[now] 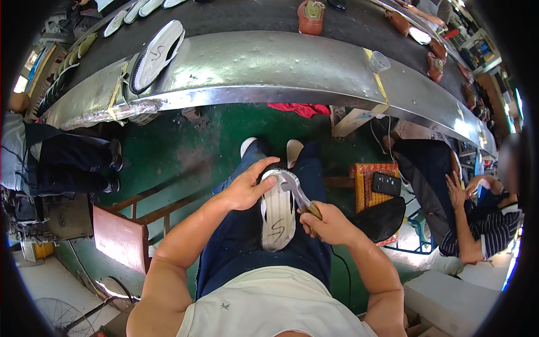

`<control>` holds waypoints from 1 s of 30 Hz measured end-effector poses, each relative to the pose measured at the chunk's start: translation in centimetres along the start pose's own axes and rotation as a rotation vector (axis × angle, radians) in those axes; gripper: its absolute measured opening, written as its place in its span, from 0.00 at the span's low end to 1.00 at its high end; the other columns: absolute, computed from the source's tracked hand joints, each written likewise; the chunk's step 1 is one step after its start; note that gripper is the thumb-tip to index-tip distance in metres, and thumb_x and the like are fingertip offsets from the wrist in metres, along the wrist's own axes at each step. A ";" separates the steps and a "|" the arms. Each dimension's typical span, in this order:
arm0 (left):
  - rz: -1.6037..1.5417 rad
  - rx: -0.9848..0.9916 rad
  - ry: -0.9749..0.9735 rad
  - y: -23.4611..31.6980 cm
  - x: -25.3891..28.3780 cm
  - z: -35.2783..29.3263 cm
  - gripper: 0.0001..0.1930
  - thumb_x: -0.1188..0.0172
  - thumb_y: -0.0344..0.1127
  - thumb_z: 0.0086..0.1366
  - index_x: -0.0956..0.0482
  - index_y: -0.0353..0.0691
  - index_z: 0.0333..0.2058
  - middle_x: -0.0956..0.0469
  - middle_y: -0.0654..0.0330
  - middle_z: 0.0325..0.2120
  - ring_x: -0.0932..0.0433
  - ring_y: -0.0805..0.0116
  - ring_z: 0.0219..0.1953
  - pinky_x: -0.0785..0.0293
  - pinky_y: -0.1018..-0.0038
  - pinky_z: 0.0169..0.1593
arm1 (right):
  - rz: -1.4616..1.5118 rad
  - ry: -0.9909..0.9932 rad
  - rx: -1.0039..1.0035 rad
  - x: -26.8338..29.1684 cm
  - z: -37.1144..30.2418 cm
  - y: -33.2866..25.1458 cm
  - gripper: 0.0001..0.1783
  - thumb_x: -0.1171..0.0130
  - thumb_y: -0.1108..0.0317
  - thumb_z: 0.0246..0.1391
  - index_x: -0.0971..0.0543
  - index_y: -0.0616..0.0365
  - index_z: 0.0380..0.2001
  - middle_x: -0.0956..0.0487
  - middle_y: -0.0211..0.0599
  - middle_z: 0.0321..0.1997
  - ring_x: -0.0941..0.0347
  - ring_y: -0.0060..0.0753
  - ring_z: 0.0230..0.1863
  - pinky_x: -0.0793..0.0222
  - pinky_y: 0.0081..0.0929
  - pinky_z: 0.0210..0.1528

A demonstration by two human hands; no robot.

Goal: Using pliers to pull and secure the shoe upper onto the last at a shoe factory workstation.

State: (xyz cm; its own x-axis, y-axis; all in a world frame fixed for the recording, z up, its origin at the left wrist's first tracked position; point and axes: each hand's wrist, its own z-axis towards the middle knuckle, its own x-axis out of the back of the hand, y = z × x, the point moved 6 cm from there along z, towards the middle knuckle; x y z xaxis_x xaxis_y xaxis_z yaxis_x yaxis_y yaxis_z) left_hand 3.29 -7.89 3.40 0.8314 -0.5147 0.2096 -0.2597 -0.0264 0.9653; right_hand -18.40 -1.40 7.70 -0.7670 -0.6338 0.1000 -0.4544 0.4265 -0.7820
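Observation:
On my lap a pale shoe point(276, 224) lies sole side up, with a dark curved mark drawn on its bottom. My left hand point(246, 187) grips its far end, thumb across the sole and fingers around the dark edge. In my right hand point(332, 226) is a hammer point(302, 197) with a curved silver head and a yellowish-brown handle. Its head touches or sits just over the shoe's far right edge; I cannot tell which. My fingers wrap round the handle.
Across the front runs a metal-edged bench point(247, 56) with a dark belt. A similar white shoe point(158, 56) and a brown shoe point(311, 17) rest on it. A wooden stool point(120, 236) stands left. At right, a black phone point(386, 184) lies near a seated person point(477, 224).

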 end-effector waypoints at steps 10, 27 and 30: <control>-0.247 0.057 -0.100 -1.3 0.3 1.7 0.28 0.43 0.35 0.74 0.38 0.43 0.70 0.26 0.60 0.56 0.29 0.74 0.56 0.35 0.74 0.63 | -0.560 0.435 0.302 -0.4 0.8 1.3 0.12 0.41 0.69 0.62 0.26 0.64 0.44 0.20 0.57 0.42 0.22 0.63 0.38 0.26 0.50 0.43; -0.444 0.344 -0.173 -4.7 -1.1 4.3 0.35 0.38 0.31 0.67 0.39 0.57 0.71 0.25 0.63 0.52 0.27 0.72 0.50 0.25 0.74 0.47 | -0.175 0.242 0.148 2.9 4.4 1.6 0.26 0.57 0.50 0.74 0.24 0.65 0.38 0.21 0.40 0.27 0.23 0.35 0.28 0.28 0.34 0.34; -0.381 0.389 -0.185 -5.4 -3.4 6.7 0.34 0.38 0.33 0.67 0.37 0.57 0.70 0.25 0.63 0.50 0.26 0.72 0.48 0.24 0.72 0.44 | 0.333 0.530 0.478 3.9 6.1 3.0 0.28 0.60 0.47 0.74 0.23 0.63 0.41 0.21 0.34 0.30 0.24 0.24 0.30 0.28 0.28 0.35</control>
State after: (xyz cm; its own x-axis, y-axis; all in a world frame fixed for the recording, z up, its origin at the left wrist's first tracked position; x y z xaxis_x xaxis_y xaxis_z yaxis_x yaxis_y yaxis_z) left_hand -1.41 -11.69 -3.59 0.8109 -0.5476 -0.2064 -0.1496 -0.5349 0.8316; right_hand -19.96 -6.54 1.96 -0.9970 -0.0774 -0.0002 -0.0107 0.1399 -0.9901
